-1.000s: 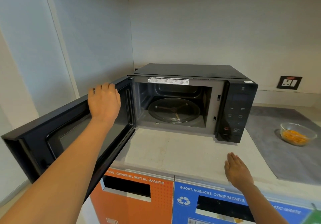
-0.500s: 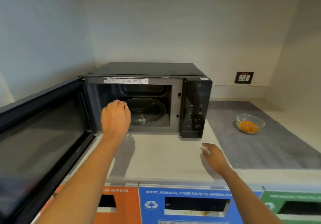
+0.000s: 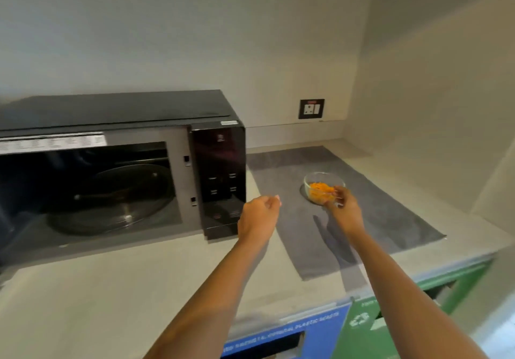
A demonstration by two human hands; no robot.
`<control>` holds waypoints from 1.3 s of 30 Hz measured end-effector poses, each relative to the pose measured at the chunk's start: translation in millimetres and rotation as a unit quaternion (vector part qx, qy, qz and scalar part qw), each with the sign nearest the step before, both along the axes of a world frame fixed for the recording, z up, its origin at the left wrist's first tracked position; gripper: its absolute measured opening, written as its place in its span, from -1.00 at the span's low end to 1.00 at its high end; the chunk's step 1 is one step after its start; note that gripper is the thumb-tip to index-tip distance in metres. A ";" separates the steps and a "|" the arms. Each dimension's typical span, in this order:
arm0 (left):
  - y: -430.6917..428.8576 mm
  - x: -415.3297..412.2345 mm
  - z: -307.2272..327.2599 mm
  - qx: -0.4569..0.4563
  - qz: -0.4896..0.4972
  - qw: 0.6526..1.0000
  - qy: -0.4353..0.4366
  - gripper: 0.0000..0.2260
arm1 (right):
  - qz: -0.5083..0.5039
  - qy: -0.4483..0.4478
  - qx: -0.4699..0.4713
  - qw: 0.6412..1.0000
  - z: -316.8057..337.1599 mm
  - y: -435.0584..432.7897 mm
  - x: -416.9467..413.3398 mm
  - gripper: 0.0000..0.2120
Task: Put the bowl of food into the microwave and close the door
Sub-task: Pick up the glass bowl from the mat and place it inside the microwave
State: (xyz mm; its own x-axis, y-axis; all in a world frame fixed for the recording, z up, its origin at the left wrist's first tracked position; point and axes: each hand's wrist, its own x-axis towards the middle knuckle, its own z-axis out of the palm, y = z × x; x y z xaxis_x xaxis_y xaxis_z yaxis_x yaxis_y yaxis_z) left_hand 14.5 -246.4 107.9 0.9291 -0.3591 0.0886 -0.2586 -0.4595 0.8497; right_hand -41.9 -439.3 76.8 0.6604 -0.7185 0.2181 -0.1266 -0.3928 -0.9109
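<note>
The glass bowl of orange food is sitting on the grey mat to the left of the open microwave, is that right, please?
Not quite: the head view shows the glass bowl on the grey mat to the right of the open microwave, not the left.

A grey mat (image 3: 362, 211) lies flat on the pale countertop (image 3: 139, 283), reaching almost to the right-hand wall. A black-framed wall socket (image 3: 311, 108) with a red strip along its top sits on the back wall above the mat. Below the counter edge, a blue bin panel (image 3: 289, 330) with white lettering adjoins a green bin panel (image 3: 370, 328) bearing a white recycling symbol.
</note>
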 end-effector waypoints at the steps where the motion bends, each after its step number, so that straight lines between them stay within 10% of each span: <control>1: -19.6 8.4 -3.0 -0.034 -0.014 0.999 0.035 -0.69 | -0.006 0.000 0.014 1.000 -0.7 -11.9 5.8 -0.54; 6: -97.7 61.0 -11.6 -0.155 -0.021 0.967 0.201 -0.79 | 0.013 0.018 0.046 0.999 -15.1 -59.1 30.6 -0.14; 15: -190.0 116.8 -50.1 -0.142 -0.037 0.965 0.216 -0.52 | 0.096 -0.113 0.259 0.954 -47.7 -83.3 61.8 0.15; 27: -225.6 122.1 -74.4 -0.259 -0.040 0.894 0.363 -0.59 | 0.120 -0.016 0.193 0.974 -44.6 -95.8 69.1 0.02; 39: -180.9 99.5 -52.2 -0.251 -0.075 0.905 0.334 -0.57 | 0.172 -0.061 0.193 0.964 -18.7 -56.4 36.8 -0.04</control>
